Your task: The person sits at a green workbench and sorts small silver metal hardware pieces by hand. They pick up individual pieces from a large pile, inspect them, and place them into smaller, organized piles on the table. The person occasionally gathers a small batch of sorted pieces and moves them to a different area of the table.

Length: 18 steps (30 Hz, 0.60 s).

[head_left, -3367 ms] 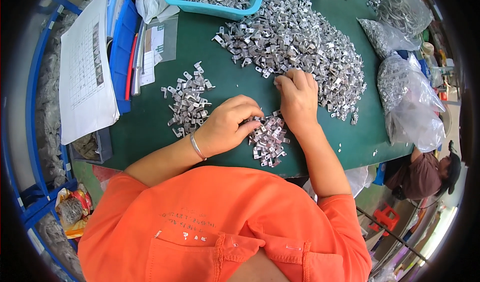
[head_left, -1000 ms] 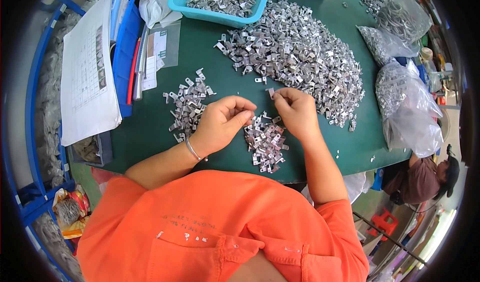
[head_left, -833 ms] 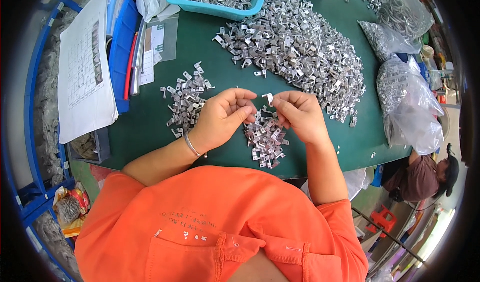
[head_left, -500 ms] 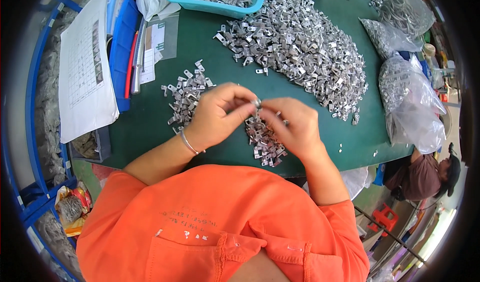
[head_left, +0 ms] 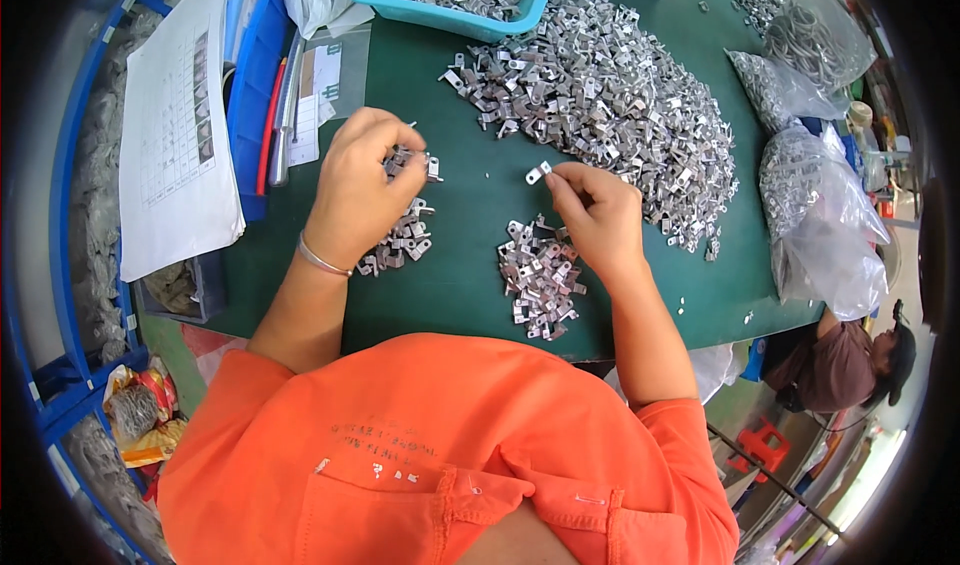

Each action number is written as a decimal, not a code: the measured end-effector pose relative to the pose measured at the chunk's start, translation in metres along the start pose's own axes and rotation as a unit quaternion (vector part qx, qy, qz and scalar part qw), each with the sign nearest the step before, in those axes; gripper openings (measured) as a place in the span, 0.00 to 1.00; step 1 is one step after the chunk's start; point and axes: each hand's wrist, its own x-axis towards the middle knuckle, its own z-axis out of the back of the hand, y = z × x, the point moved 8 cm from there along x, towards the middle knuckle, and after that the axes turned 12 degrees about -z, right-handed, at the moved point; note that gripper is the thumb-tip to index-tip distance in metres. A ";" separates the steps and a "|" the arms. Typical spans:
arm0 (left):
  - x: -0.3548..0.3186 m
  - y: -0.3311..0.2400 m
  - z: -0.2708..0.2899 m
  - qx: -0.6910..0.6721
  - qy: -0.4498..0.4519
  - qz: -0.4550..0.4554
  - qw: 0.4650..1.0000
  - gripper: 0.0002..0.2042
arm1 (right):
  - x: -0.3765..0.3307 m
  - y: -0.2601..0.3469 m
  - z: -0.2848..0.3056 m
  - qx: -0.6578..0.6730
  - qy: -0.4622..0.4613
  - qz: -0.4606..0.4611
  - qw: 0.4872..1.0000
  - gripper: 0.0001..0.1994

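Observation:
My right hand (head_left: 603, 210) pinches a small silvery metal bracket (head_left: 538, 173) between thumb and fingertips, raised above the table. The bracket has a bent tab with holes. My left hand (head_left: 360, 180) is over a small pile of similar brackets (head_left: 405, 235), its thumb and forefinger curved with a gap between their tips. A few brackets show in and beside that gap, and the hand hides part of the pile. Just below my right hand lies another small pile of brackets (head_left: 540, 280), some with a pinkish tint.
A large heap of brackets (head_left: 620, 105) covers the far right of the green table (head_left: 450, 305). Behind stands a turquoise basket (head_left: 450, 20) of metal parts. Plastic bags (head_left: 820, 205) line the right edge. Paper sheets (head_left: 180, 135) lean on a blue bin (head_left: 250, 105) at left.
My hands were together in the middle, working on a small shiny part. They have moved apart: the left to the left pile, the right slightly rightward, with a bracket now plainly visible in it.

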 end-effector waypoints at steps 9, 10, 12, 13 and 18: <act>-0.024 -0.031 -0.070 -0.447 0.061 0.137 0.882 0.16 | -0.041 0.049 0.009 -0.004 -0.074 0.253 0.965 0.10; -0.024 -0.033 -0.071 -0.455 0.060 0.135 0.878 0.15 | -0.044 0.049 0.009 -0.001 -0.083 0.269 0.960 0.10; -0.024 -0.036 -0.072 -0.470 0.059 0.133 0.870 0.15 | -0.049 0.050 0.010 0.004 -0.102 0.298 0.949 0.11; -0.025 -0.034 -0.074 -0.481 0.057 0.145 0.862 0.14 | -0.052 0.050 0.010 0.002 -0.107 0.304 0.947 0.11; -0.029 -0.033 -0.085 -0.524 0.043 0.179 0.832 0.09 | -0.060 0.045 0.010 -0.002 -0.108 0.309 0.945 0.11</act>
